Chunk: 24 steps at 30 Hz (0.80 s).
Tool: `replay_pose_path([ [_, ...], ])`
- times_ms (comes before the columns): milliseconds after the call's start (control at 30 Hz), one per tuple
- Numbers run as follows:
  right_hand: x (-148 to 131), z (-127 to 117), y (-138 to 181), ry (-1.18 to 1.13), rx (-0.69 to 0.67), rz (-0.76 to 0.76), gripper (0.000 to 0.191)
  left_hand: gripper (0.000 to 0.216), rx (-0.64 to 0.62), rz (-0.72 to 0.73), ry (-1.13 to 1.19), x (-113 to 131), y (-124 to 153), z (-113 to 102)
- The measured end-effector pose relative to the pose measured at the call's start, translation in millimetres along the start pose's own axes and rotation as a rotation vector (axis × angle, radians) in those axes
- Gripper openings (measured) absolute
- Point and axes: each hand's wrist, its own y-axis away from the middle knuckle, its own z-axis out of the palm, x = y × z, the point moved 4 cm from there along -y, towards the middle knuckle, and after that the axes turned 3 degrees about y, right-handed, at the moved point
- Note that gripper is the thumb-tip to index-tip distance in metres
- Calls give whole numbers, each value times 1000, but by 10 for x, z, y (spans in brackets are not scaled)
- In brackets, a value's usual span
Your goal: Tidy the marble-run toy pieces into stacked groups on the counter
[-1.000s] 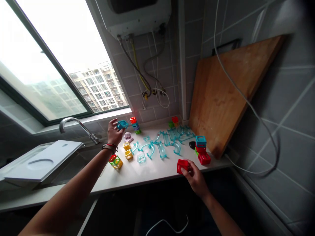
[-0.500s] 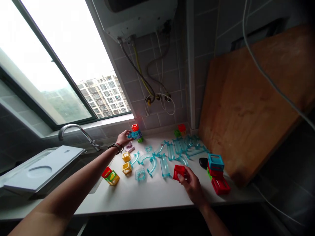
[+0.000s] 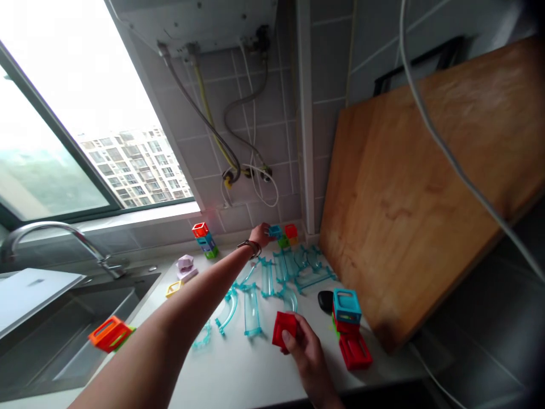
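Observation:
My left hand (image 3: 260,233) reaches to the back of the white counter (image 3: 238,363) and is closed on a teal block (image 3: 275,230), held against a small red and green block stack (image 3: 288,234) by the wall. My right hand (image 3: 304,349) near the front edge grips a red cube block (image 3: 284,329). Between the hands lie several clear teal track pieces (image 3: 272,278). A stack of red, blue and green blocks (image 3: 205,240) stands further left at the wall.
A large wooden board (image 3: 421,187) leans on the right wall; before it stand a teal-on-red block stack (image 3: 347,312), a red block (image 3: 355,349) and a black object (image 3: 326,299). Sink and faucet (image 3: 63,241) lie left, with orange (image 3: 109,333), yellow (image 3: 174,288) and lilac blocks (image 3: 185,265) nearby.
My left hand has carried the teal block rightward from the stack by the window to the red and green blocks at the wall. The view shifted left; the right hand keeps the red cube.

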Motion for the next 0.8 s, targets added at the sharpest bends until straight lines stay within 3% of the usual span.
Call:
replay_pose_path([
  [200,83,32,-44,-59,19,-2,59,33,6,-87,-4,-54,-267,297],
  [400,123,54,-50,-97,73,-17,60,35,-32,-116,65,-132,-315,351],
  [567,90,46,-48,-81,92,2,61,41,-42,-89,197,0,-171,316],
  [633,55,37,-39,-68,95,13,62,45,-38,-71,271,72,32,216],
  [700,13,18,-21,-58,92,20,62,48,-38,-50,353,111,421,38],
  [800,-11,-23,1,-22,56,40,60,48,-51,-33,457,79,1421,-305],
])
